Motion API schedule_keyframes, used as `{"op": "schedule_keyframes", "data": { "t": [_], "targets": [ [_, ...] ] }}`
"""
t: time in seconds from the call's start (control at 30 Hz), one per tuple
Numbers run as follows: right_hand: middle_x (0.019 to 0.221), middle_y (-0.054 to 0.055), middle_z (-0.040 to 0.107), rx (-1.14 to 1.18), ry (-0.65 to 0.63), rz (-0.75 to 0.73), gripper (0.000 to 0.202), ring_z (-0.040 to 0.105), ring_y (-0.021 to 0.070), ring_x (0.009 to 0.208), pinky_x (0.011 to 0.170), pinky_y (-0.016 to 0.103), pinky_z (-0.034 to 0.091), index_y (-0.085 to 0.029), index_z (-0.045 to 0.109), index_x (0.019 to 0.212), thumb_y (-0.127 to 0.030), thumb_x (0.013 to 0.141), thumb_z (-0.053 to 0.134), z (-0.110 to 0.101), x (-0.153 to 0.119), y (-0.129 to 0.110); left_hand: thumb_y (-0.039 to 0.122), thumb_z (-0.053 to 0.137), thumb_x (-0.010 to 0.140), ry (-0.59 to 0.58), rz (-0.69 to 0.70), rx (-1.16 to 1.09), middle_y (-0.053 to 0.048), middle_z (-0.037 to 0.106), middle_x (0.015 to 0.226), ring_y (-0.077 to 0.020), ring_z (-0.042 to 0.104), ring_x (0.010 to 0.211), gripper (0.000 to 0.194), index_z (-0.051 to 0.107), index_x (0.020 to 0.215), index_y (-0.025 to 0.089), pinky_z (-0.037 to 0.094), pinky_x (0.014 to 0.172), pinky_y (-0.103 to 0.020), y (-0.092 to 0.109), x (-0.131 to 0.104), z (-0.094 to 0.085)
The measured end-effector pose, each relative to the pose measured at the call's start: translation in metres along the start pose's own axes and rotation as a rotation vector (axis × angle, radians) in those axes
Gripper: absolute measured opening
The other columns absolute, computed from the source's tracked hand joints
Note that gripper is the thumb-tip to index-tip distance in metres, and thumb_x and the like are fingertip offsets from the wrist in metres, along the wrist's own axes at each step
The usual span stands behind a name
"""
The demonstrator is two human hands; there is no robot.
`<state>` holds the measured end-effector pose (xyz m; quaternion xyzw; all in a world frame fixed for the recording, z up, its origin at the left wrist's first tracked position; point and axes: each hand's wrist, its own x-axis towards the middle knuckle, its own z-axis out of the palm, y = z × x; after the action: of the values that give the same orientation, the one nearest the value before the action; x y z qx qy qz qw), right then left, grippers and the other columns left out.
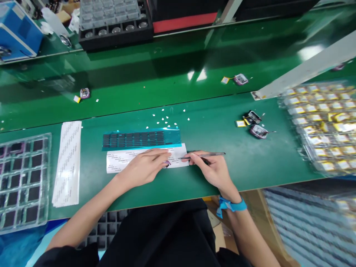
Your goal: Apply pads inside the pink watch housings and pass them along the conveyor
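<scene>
My right hand [213,167] is closed around a pair of tweezers [217,153], whose tips point left at a white printed sheet [119,163]. Over that sheet, my left hand [143,167] has its thumb and fingers closed on a small purple and dark part [167,163], mostly covered by the fingers. The tweezer tips are close to this part; I cannot tell whether they touch anything. Just behind the sheet lies a blue film strip [176,137] bearing rows of thin black pieces [133,140]. Scattered white bits [167,118] dot the green bench beyond it.
A clear tray [46,185] with dark squares and a stack of printed strips [66,163] lie left. Small opened devices [258,131] with yellow-edged cells [240,123] sit right, near stacked trays [308,148] and a slanted white post [303,66]. A raised green shelf [119,85] runs behind.
</scene>
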<state>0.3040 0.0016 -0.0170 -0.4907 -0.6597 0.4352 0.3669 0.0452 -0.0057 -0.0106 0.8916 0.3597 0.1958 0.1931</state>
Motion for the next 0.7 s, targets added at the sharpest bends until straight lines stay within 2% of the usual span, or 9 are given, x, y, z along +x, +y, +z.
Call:
{"op": "schedule_keyframes", "data": {
  "t": [0.13,0.27,0.37,0.47,0.53,0.6,0.67,0.7],
  "targets": [
    [0.077,0.007,0.078,0.048,-0.006,0.025,0.048,0.075,0.0229,0.075,0.076,0.033,0.061,-0.022,0.073,0.065,-0.056,0.098,0.062,-0.001,-0.001,0.000,0.025,0.047,0.108,-0.001,-0.027,-0.032,-0.014,0.073,0.132,-0.0261,0.071,0.122,0.031,0.064,0.131,0.012,0.063,0.102,-0.044,-0.002,-0.002,0.004],
    [0.075,0.008,0.078,0.072,0.012,0.077,0.048,0.073,0.0224,0.069,0.068,0.033,0.061,-0.022,0.079,0.076,-0.064,0.094,0.064,-0.003,0.000,0.000,0.025,0.048,0.107,0.007,-0.015,-0.034,-0.013,0.073,0.132,-0.0263,0.071,0.122,0.032,0.067,0.129,0.013,0.062,0.104,-0.045,-0.004,-0.003,0.006],
    [0.071,0.007,0.076,0.130,0.080,0.123,0.048,0.074,0.0232,0.067,0.064,0.033,0.060,-0.021,0.080,0.084,-0.066,0.091,0.067,-0.002,0.000,0.000,0.024,0.047,0.107,0.002,-0.009,-0.082,-0.010,0.073,0.132,-0.0256,0.069,0.126,0.031,0.070,0.127,0.015,0.059,0.107,-0.045,-0.006,-0.001,0.005],
    [0.065,0.005,0.072,0.208,0.206,0.141,0.046,0.073,0.0231,0.064,0.061,0.033,0.060,-0.020,0.078,0.081,-0.064,0.089,0.071,0.003,-0.001,-0.005,0.025,0.049,0.106,0.051,-0.029,-0.237,-0.008,0.076,0.127,-0.0246,0.071,0.123,0.030,0.074,0.122,0.017,0.057,0.110,-0.047,-0.004,0.001,0.003],
    [0.068,0.005,0.073,0.255,0.300,0.123,0.043,0.071,0.0210,0.059,0.058,0.033,0.060,-0.020,0.077,0.079,-0.061,0.090,0.071,0.010,-0.002,-0.012,0.026,0.052,0.105,0.123,-0.132,-0.402,-0.008,0.080,0.118,-0.0235,0.077,0.109,0.029,0.077,0.117,0.018,0.062,0.102,-0.043,-0.001,0.002,0.000],
    [0.072,0.005,0.075,0.295,0.356,0.087,0.040,0.070,0.0193,0.058,0.055,0.031,0.060,-0.020,0.075,0.080,-0.057,0.093,0.070,0.020,-0.001,-0.022,0.026,0.054,0.103,0.172,-0.324,-0.603,-0.009,0.081,0.114,-0.0209,0.081,0.086,0.029,0.079,0.112,0.017,0.067,0.080,-0.033,0.005,0.003,-0.005],
    [0.072,0.004,0.075,0.332,0.356,0.055,0.036,0.070,0.0185,0.057,0.054,0.030,0.060,-0.020,0.075,0.082,-0.053,0.095,0.069,0.030,0.000,-0.035,0.028,0.055,0.101,0.159,-0.497,-0.808,-0.012,0.079,0.117,-0.0183,0.080,0.069,0.030,0.079,0.111,0.014,0.065,0.063,-0.027,0.009,0.003,-0.011],
    [0.071,0.003,0.075,0.347,0.339,0.045,0.034,0.070,0.0181,0.056,0.053,0.030,0.060,-0.021,0.074,0.083,-0.052,0.096,0.069,0.035,0.001,-0.041,0.030,0.056,0.101,0.133,-0.541,-0.904,-0.013,0.079,0.118,-0.0184,0.080,0.067,0.030,0.078,0.113,0.013,0.064,0.062,-0.027,0.011,0.003,-0.014]
  ]
}}
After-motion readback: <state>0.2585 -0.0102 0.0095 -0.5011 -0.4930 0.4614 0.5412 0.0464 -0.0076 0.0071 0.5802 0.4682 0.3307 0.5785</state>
